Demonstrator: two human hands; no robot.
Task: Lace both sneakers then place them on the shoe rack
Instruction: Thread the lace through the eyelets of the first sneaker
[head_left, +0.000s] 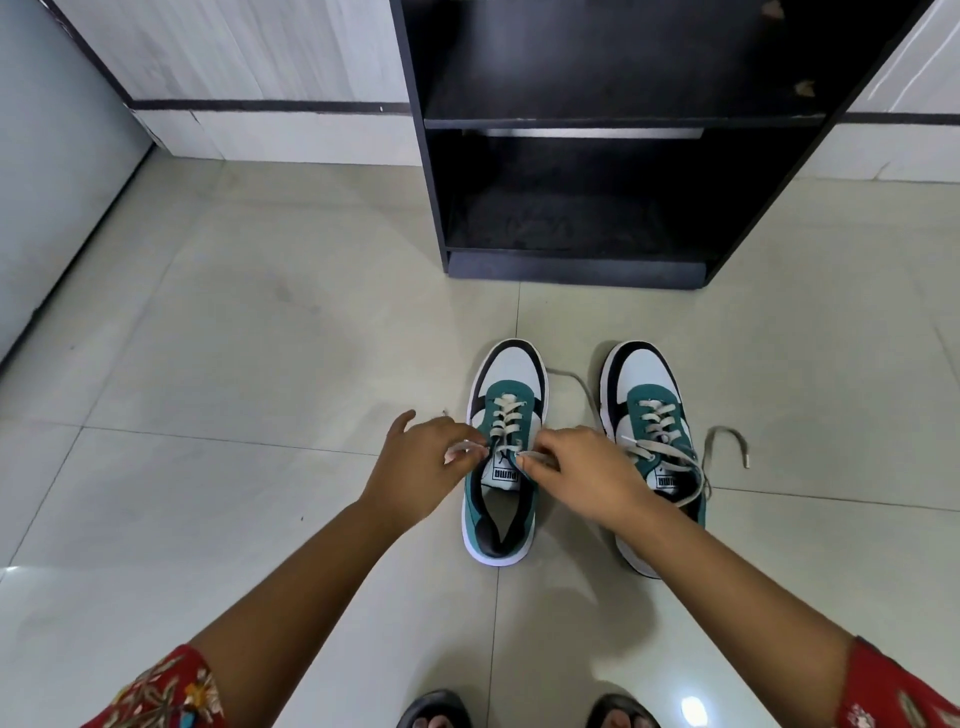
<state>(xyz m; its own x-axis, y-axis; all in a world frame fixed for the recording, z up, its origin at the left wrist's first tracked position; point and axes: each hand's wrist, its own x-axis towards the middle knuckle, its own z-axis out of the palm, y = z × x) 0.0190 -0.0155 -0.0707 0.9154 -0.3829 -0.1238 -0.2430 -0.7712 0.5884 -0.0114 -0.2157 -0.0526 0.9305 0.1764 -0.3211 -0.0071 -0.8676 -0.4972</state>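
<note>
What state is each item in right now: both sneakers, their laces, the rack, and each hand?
left sneaker: upright on the floor, lace crossed through the eyelets, ends not tied
right sneaker: upright on the floor, laced, untied
right sneaker's lace: loose ends trailing on the tiles
shoe rack: both visible shelves hold no shoes
left hand: pinching one lace end
right hand: pinching the other lace end

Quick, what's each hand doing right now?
Left hand: closed, pinching a grey lace end of the teal, white and black left sneaker.
Right hand: closed, pinching that sneaker's other lace end.
</note>
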